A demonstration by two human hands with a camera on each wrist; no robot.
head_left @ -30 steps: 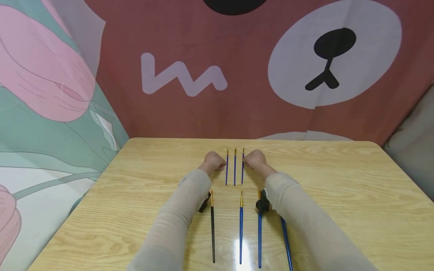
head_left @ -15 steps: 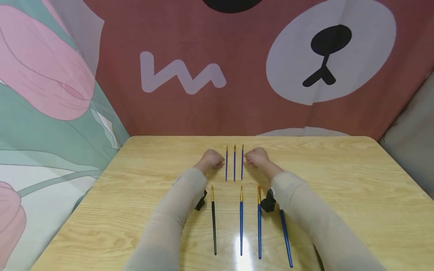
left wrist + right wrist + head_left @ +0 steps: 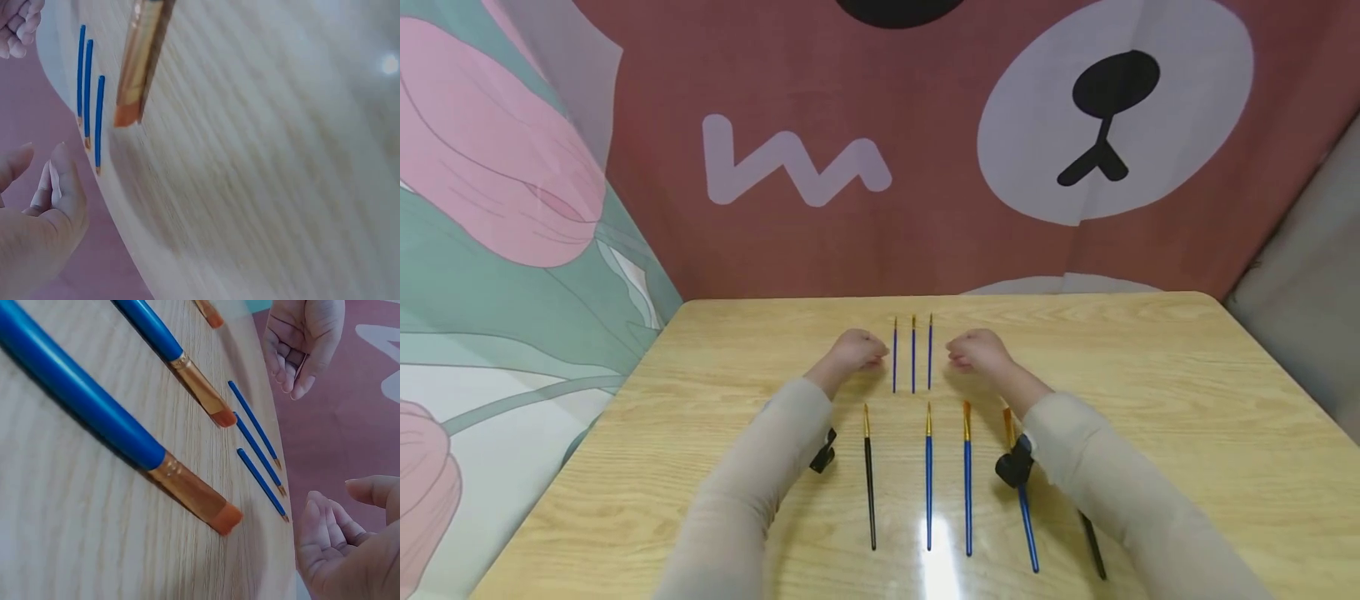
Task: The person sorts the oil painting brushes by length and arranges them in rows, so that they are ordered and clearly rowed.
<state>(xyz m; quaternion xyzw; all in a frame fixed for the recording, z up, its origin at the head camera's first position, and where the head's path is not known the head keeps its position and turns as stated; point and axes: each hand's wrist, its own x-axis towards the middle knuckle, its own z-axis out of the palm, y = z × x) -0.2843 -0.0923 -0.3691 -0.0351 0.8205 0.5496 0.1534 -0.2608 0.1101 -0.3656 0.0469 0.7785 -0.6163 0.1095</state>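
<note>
Three thin blue paintbrushes (image 3: 913, 358) lie side by side near the table's far edge, bristles pointing away. Just left of them is my left hand (image 3: 856, 350), its fingers loosely bent and holding nothing. My right hand (image 3: 981, 350) is at their right side, with a small gap to the nearest brush. In the right wrist view this hand (image 3: 350, 544) shows its thumb apart from its bent fingers, nothing between them. The left wrist view shows the left hand (image 3: 44, 219) likewise, thumb and fingers apart.
Closer to me lie a black paintbrush (image 3: 870, 483), a slim blue one (image 3: 928, 492), a wider blue one (image 3: 967, 500), a flat blue one (image 3: 1028, 525) partly behind the right wrist camera (image 3: 1015, 462), and a dark handle (image 3: 1092, 546) beside the right sleeve. A printed cloth (image 3: 775, 250) hangs behind the table.
Both hands have drawn outward from the three thin brushes, the right one off the rightmost brush it was touching. The view has shifted slightly, and the dark handle at right has come into sight.
</note>
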